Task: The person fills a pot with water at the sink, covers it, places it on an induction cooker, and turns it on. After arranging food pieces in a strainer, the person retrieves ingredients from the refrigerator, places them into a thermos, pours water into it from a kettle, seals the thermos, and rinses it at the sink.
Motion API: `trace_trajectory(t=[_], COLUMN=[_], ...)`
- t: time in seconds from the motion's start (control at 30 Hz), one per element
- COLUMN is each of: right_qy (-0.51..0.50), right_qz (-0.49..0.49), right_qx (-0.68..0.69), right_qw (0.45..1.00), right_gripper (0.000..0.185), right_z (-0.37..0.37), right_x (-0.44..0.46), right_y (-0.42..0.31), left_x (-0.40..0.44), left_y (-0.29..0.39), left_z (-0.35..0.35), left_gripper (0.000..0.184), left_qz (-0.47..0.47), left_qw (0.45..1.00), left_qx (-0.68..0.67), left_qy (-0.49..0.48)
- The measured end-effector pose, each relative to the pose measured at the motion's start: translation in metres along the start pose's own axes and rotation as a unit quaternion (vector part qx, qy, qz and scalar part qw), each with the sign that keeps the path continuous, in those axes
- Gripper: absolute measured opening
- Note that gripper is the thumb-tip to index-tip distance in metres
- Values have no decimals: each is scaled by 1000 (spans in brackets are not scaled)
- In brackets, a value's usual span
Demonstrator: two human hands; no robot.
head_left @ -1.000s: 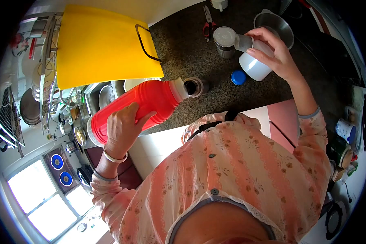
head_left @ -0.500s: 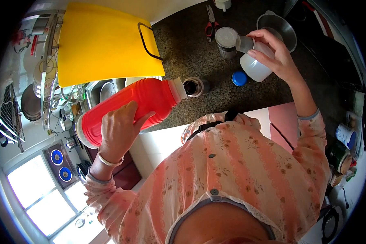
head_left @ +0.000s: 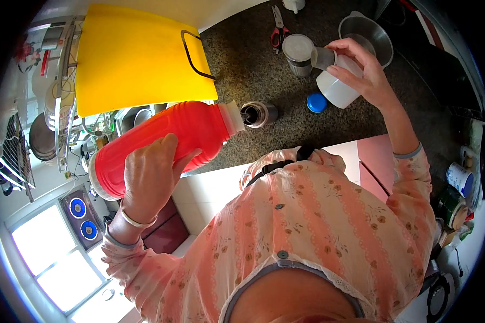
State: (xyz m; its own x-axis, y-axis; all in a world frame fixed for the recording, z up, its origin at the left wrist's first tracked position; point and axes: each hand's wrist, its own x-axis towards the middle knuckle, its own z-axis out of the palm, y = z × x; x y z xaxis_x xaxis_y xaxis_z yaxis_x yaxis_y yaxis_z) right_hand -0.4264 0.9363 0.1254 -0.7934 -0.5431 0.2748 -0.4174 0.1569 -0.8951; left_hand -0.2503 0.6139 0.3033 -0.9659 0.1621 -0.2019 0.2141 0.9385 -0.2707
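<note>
My left hand (head_left: 152, 169) is wrapped round a big red thermos flask (head_left: 170, 140). The flask is tilted well over, its pale mouth close to the open mouth of a steel vacuum bottle (head_left: 260, 114) on the counter. What looks like a thin stream shows between the two mouths, though it is hard to make out. With fingers and thumb, my right hand (head_left: 361, 72) grips a whitish plastic bottle (head_left: 338, 89) near its top. A translucent cup-shaped piece (head_left: 323, 58) is also at those fingers. Beside the bottle lies a blue cap (head_left: 316, 102).
A lidded jar (head_left: 298, 51), red-handled scissors (head_left: 278, 32) and a metal pot (head_left: 369, 37) stand or lie farther back on the dark speckled counter (head_left: 229, 64). A yellow board (head_left: 137, 59) is at the left, above a sink and dish rack (head_left: 64, 91).
The red flask and my left hand have shifted slightly left and down, so a small gap shows between flask mouth and steel bottle. My right hand has hardly moved.
</note>
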Motion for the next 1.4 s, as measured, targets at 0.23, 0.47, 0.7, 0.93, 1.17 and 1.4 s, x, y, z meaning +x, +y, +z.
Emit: trace_trajectory(t=[0.23, 0.47, 0.7, 0.93, 1.17, 1.4], right_qy=[0, -1, -2, -6, 0, 1], right_qz=[15, 17, 11, 27, 23, 35], right_qx=[-1, -7, 12, 10, 19, 20], right_qw=[1000, 1000, 1000, 1000, 1000, 999], right_gripper=[37, 37, 36, 36, 37, 37], right_z=[-1, -1, 2, 1, 3, 4], right_x=[-4, -4, -3, -2, -1, -3], right_y=[1, 3, 5, 4, 6, 9], left_x=[2, 5, 7, 9, 11, 11], left_y=[1, 7, 6, 9, 12, 11], left_z=[-2, -5, -1, 1, 1, 6], left_gripper=[44, 42, 42, 42, 43, 44], left_qz=[18, 14, 17, 12, 14, 3], left_qw=[1000, 1000, 999, 1000, 999, 999], left_qx=[16, 5, 37, 21, 34, 28], left_qy=[-8, -14, -23, -20, -30, -37])
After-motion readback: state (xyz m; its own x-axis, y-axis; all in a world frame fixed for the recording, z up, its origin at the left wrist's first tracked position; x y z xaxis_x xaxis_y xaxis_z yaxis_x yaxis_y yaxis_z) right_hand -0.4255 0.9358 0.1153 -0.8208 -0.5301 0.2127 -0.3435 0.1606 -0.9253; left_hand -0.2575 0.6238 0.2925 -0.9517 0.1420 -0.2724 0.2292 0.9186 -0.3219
